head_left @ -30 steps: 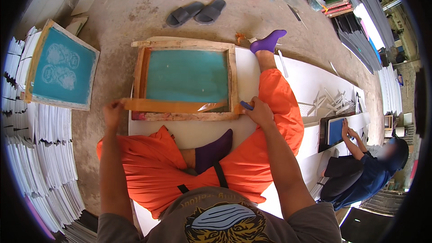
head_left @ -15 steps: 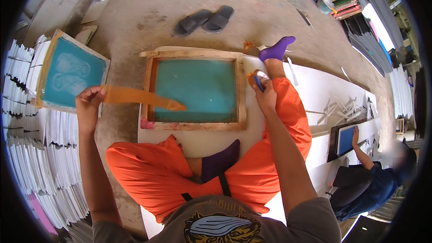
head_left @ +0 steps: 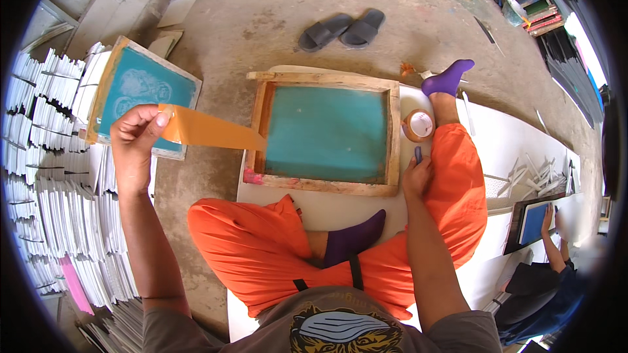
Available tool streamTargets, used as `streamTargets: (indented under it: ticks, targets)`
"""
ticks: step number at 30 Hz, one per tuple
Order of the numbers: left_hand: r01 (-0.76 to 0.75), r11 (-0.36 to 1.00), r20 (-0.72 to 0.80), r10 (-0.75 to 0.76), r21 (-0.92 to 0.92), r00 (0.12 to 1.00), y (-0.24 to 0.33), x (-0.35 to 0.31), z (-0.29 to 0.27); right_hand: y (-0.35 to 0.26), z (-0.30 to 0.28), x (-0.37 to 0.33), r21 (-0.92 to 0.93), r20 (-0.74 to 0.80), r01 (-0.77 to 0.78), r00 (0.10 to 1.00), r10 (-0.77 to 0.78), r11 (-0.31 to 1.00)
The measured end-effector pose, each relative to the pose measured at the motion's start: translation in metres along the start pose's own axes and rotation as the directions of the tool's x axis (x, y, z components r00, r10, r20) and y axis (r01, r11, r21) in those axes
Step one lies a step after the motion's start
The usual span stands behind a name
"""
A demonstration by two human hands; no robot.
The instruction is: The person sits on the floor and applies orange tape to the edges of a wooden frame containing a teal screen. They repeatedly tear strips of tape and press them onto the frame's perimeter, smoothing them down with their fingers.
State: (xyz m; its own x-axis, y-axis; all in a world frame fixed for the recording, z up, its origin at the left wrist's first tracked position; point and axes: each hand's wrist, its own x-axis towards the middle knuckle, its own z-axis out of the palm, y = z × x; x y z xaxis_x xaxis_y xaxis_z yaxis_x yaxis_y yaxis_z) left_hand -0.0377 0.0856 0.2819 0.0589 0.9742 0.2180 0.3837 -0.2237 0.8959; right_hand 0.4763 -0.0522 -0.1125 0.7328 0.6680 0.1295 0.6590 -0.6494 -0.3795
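Note:
My left hand [head_left: 137,136] pinches one end of a strip of brown packing tape [head_left: 212,133] between thumb and fingers. The strip stretches to the right, its far end over the left side of a wooden-framed printing screen [head_left: 327,132] with teal mesh. My right hand [head_left: 417,175], right of the frame, is closed around a slim blue tool, perhaps a cutter [head_left: 418,151], with only its tip showing. Just beyond that hand, a roll of brown tape [head_left: 411,133] with a white core lies on the white board [head_left: 314,204] between the frame and my purple-socked foot.
At left, a second teal screen [head_left: 140,85] leans against stacks of white sheets [head_left: 72,209]. Dark slides [head_left: 343,29] lie on the floor ahead. At right, white scraps [head_left: 536,175] lie on the board, and another person's hand [head_left: 547,219] touches a blue panel [head_left: 533,223].
The tape roll has left my right hand and now lies on the board; that hand has drawn back toward me, keeping the blue tool. The view has swung left.

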Motion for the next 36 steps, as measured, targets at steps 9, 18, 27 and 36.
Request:
streamTargets:
  ticks: [9,18,27,36]
  targets:
    - [-0.022,0.981,0.153,0.052,-0.191,0.987,0.028,-0.022,-0.027,-0.217,-0.058,-0.048,0.780,0.568,0.000,0.418,-0.709,0.625]
    - [-0.066,0.938,0.243,0.156,-0.340,0.957,0.061,-0.036,-0.068,-0.336,-0.064,-0.110,0.942,0.271,-0.189,-0.051,-0.961,0.276]
    - [0.000,0.894,0.151,0.076,-0.448,0.986,0.025,-0.037,-0.100,-0.248,-0.061,-0.119,0.826,0.459,-0.337,-0.062,-0.886,0.451]
    - [0.087,0.894,0.103,-0.046,-0.440,0.994,0.000,-0.020,-0.098,-0.186,-0.056,-0.120,0.811,0.469,-0.419,0.052,-0.882,0.407]
